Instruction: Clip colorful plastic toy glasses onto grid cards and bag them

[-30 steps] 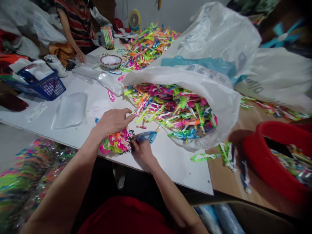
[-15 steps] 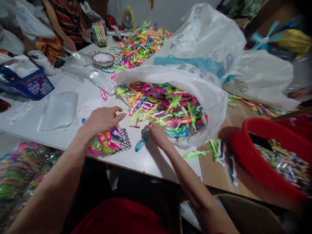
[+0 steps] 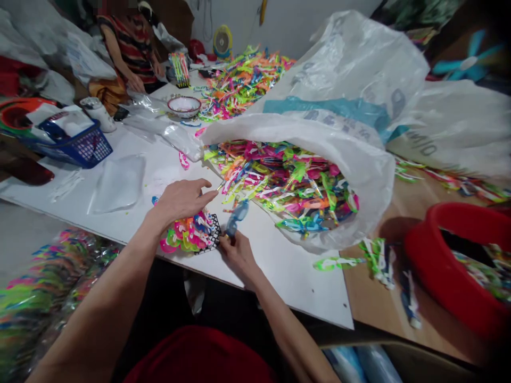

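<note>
My right hand is closed at the right edge of a black lattice rack, pinching a translucent blue plastic piece that looks like small goggles. Several pink, green and orange pieces with white parts stand bunched in the rack. Above them hovers my left hand, its thumb and fingers apart, partly covering the bunch. Its fingertips point at the mouth of a large white plastic bag. Bright plastic pieces of the same sort spill from that bag.
A red tub stands at right, near a loose green piece. Clear bags and a blue basket lie left. Behind are a bowl, a colourful heap and another person.
My right hand has moved left from the bag's mouth to the rack, bringing the blue piece, now tilted upright. My left hand keeps its place over the bunch. The camera view has shifted somewhat.
</note>
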The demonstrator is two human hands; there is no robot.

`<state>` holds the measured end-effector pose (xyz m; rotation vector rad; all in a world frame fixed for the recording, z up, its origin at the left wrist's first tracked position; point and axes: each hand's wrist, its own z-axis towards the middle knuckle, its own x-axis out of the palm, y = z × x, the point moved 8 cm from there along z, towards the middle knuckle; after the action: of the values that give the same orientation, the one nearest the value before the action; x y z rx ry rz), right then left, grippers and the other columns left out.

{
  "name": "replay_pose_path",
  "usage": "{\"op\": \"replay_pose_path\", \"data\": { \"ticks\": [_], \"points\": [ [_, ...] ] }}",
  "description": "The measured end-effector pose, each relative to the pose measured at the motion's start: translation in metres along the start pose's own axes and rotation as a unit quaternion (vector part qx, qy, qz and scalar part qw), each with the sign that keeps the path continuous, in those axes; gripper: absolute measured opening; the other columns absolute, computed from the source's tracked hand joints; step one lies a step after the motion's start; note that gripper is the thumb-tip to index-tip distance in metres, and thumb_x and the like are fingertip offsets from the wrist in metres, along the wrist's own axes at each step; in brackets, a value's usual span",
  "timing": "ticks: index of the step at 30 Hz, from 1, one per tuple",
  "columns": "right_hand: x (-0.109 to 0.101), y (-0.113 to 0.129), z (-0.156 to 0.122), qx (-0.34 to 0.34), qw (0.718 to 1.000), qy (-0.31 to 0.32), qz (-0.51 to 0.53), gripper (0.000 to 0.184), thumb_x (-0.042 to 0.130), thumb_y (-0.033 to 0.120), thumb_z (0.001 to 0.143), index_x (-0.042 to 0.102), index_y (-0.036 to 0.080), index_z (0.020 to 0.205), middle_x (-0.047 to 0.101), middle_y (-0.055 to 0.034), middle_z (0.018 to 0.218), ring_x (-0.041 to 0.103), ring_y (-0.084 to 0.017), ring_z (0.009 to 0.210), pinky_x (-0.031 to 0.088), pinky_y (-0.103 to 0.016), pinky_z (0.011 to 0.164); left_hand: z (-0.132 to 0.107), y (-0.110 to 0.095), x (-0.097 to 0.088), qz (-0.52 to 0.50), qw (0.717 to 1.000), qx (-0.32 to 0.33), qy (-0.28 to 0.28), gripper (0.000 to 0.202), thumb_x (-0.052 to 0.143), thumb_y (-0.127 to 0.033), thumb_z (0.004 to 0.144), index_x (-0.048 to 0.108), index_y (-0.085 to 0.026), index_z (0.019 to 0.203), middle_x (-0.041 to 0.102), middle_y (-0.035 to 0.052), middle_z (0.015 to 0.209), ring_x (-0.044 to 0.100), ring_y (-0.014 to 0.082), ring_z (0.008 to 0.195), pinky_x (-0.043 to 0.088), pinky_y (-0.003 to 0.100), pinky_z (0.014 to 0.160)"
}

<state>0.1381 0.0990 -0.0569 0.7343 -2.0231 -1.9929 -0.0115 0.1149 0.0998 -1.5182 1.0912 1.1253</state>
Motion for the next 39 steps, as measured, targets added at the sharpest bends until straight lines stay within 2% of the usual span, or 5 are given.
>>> {"op": "replay_pose_path", "data": {
  "ticks": [14, 17, 22, 27, 39],
  "points": [
    [0.045, 0.042, 0.012, -0.059, 0.888, 0.144, -0.433, 0.030, 0.046, 0.008, 0.077, 0.054, 0.012, 0.106, 0.061, -0.0119, 0.099, 0.058, -0.021, 0.082, 0.044, -0.030, 0.068, 0.002, 0.005, -0.005, 0.010, 1.000, -0.025, 0.014, 0.066, 0.013, -0.066, 0.084, 0.055, -0.030, 0.120, 0.065, 0.0052, 0.112, 0.059, 0.0314, 0.104, 0.043, 0.042, 0.085],
    [0.004, 0.043, 0.018, -0.107, 0.897, 0.189, -0.384, 0.023, 0.050, 0.012, 0.080, 0.058, 0.017, 0.101, 0.063, -0.0061, 0.096, 0.058, -0.017, 0.086, 0.043, -0.025, 0.074, 0.003, 0.005, -0.005, 0.005, 0.999, -0.021, 0.025, 0.065, 0.014, -0.066, 0.084, 0.054, -0.030, 0.120, 0.065, 0.0046, 0.113, 0.059, 0.0314, 0.105, 0.042, 0.042, 0.087],
    [-0.145, 0.040, 0.040, 0.030, 0.822, -0.099, -0.560, 0.024, 0.042, 0.010, 0.086, 0.055, 0.013, 0.106, 0.056, -0.0140, 0.107, 0.054, -0.021, 0.093, 0.042, -0.029, 0.073, 0.003, 0.001, -0.005, 0.010, 0.999, -0.020, 0.025, 0.067, 0.013, -0.067, 0.083, 0.053, -0.031, 0.123, 0.064, 0.0043, 0.116, 0.058, 0.0316, 0.106, 0.041, 0.043, 0.089],
    [-0.155, 0.037, 0.045, 0.041, 0.801, -0.098, -0.589, 0.026, 0.037, 0.005, 0.085, 0.058, 0.012, 0.098, 0.057, -0.0166, 0.105, 0.055, -0.024, 0.094, 0.041, -0.031, 0.071, 0.003, -0.001, -0.003, 0.016, 0.999, -0.014, 0.026, 0.067, 0.013, -0.067, 0.083, 0.054, -0.029, 0.121, 0.065, 0.0066, 0.114, 0.059, 0.0317, 0.103, 0.042, 0.043, 0.087],
    [-0.051, 0.034, -0.017, -0.003, 0.996, 0.060, -0.065, 0.021, 0.051, 0.036, 0.081, 0.056, 0.017, 0.089, 0.058, 0.0021, 0.062, 0.050, -0.012, 0.053, 0.037, -0.021, 0.051, 0.003, 0.000, -0.002, 0.022, 1.000, -0.001, -0.008, 0.072, 0.011, -0.072, 0.081, 0.054, -0.030, 0.120, 0.068, 0.0049, 0.105, 0.060, 0.0265, 0.099, 0.043, 0.038, 0.084]
  ]
}}
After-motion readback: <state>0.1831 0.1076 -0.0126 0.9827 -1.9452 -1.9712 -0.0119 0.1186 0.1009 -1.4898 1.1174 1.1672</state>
